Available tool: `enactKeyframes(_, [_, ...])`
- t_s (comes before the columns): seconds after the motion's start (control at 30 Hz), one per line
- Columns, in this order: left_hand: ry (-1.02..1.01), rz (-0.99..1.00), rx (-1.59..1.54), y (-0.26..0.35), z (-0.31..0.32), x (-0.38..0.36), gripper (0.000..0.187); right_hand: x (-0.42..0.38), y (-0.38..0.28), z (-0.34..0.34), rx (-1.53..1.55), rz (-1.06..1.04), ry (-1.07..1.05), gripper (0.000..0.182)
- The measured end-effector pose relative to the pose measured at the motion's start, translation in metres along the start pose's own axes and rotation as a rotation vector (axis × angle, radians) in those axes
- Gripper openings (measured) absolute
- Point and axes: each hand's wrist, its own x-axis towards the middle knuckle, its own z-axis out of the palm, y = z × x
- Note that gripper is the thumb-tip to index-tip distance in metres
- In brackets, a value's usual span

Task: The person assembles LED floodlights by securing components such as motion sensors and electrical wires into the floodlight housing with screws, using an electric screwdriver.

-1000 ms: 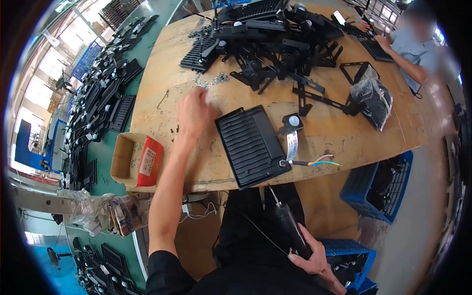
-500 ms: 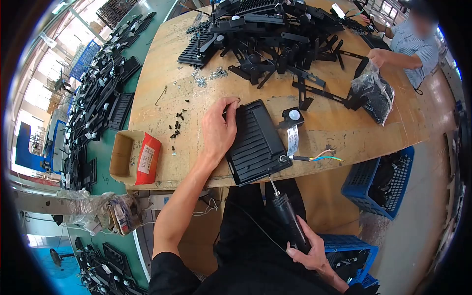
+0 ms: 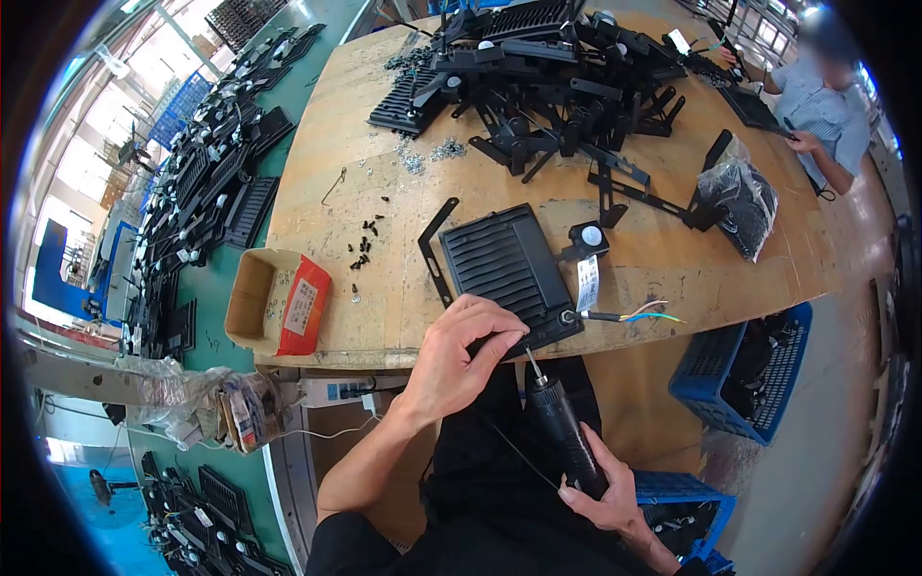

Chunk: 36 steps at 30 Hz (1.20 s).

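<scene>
A black ribbed housing (image 3: 499, 264) lies at the table's front edge, with a sensor (image 3: 590, 236) and coloured wires (image 3: 653, 312) on its right. My left hand (image 3: 461, 355) is closed at the housing's lower edge, its thumb and index finger pinched by the driver tip; what they pinch is too small to name. My right hand (image 3: 605, 485) grips a black power screwdriver (image 3: 567, 432) below the edge, its bit pointing up at the housing. A black bracket (image 3: 437, 252) lies along the housing's left side. Small black screws (image 3: 365, 245) are scattered further left.
A red and tan box (image 3: 303, 309) stands at the left front. Black brackets and housings (image 3: 538, 86) are piled at the back. A plastic bag of parts (image 3: 744, 204) lies right. A co-worker (image 3: 826, 115) stands beyond it. Blue crates (image 3: 759, 384) stand below the table's right side.
My left hand has moved from the housing's upper left down to its lower edge, beside the driver tip. The bracket at left now shows. The co-worker's hand has left the plastic bag.
</scene>
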Motion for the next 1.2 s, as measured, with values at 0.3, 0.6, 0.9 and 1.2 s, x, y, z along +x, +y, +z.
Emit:
enactKeyframes(0.3, [0.004,0.017,0.008,0.001,0.001,-0.012,0.014,0.0,0.003,0.001,-0.021,-0.023,-0.011,0.09])
enactKeyframes(0.6, [0.507,0.105,0.622,-0.064,-0.033,0.058,0.029,0.012,0.003,0.0,-0.114,-0.093,0.035,0.091])
enactKeyframes(0.9, [0.314,0.036,0.599,-0.055,-0.033,0.075,0.027,-0.009,0.022,-0.001,-0.123,-0.035,0.049,0.093])
enactKeyframes(1.2, [0.198,0.005,0.711,-0.069,-0.002,0.091,0.023,-0.006,0.012,0.001,-0.068,0.03,0.067,0.093])
